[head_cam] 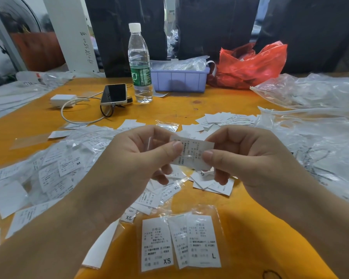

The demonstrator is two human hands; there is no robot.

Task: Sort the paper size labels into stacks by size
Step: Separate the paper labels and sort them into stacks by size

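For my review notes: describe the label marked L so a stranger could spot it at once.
Start at the orange table's near edge, below the hands. Three printed labels lie side by side under clear plastic. The L label is the rightmost, overlapping the middle one; the leftmost reads XS.

left hand [141, 156] and right hand [244, 156] pinching label [192, 152], size print seemingly blurred

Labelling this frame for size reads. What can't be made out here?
- Held label, head view: size letter hidden by the thumbs of the left hand and right hand.
- Middle label near the bottom edge: size covered by the L label.
- Purple bin: contents blurred behind plastic.
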